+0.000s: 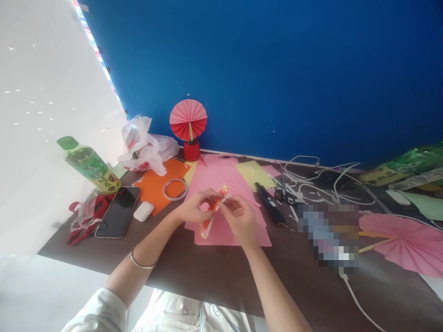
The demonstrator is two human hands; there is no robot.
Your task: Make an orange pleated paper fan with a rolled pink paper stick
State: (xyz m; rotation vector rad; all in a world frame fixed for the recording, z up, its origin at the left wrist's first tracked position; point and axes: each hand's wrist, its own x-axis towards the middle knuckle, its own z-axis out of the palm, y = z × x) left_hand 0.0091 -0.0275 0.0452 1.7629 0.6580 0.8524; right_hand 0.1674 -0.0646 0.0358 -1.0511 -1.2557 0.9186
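My left hand [196, 207] and my right hand [240, 216] meet above a stack of pink paper sheets [230, 235]. Between them is a narrow, folded orange paper piece [205, 228] with a pale strip along one side and a wavy edge. Left fingers and thumb curl around its left side, while the right fingertips pinch the pale strip near the upper end. My fingers cover its middle part. Behind the sheets, a pink and red pleated paper fan [188, 117] stands upright in a small red pot [192, 150].
On the left are a tilted green-capped bottle [92, 166], a phone [117, 212], a white earbud case [143, 211], a tape roll [175, 189] and orange paper [154, 182]. Right: a black tool [270, 203], tangled white cables [311, 186] and a pink pleated fan [408, 244].
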